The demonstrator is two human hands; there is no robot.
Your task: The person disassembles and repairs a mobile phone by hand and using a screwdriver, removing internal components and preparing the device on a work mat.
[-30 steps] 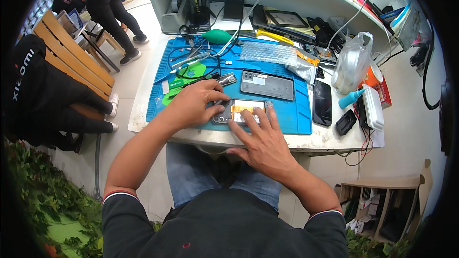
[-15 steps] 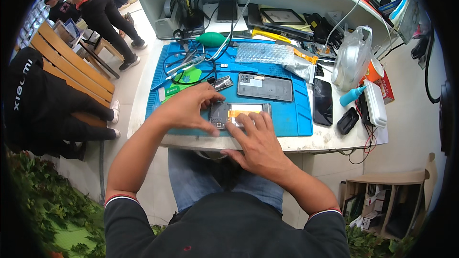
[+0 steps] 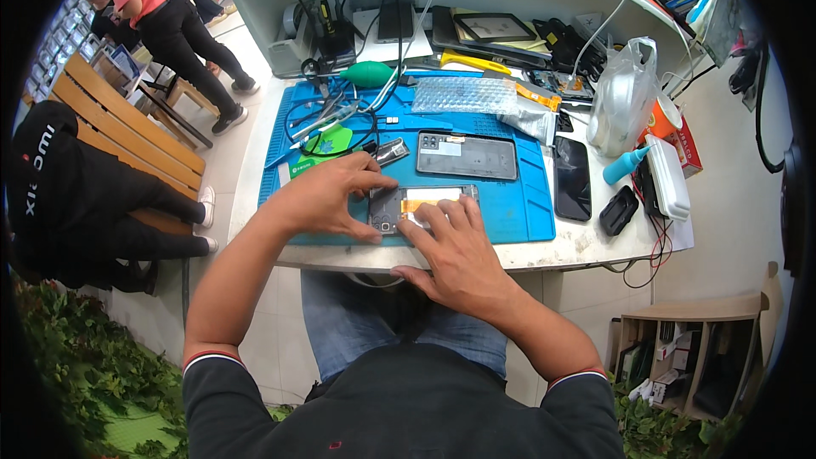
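The bare right hand [image 3: 463, 253] lies palm down, thumb apart, fingers gently curled and close together, tips resting on an opened dark grey rectangular phone [image 3: 412, 200] without grasping it. The bare left hand [image 3: 327, 195] curves around the phone's left end, thumb and index finger wide apart at its near and far edges; whether they pinch it, I cannot tell. The phone lies flat on a blue rectangular work mat [image 3: 510, 208], long axis left to right, camera end pointing left. Compared with a second ago, the left thumb and fingers spread farther apart, and the right fingers bunch closer together
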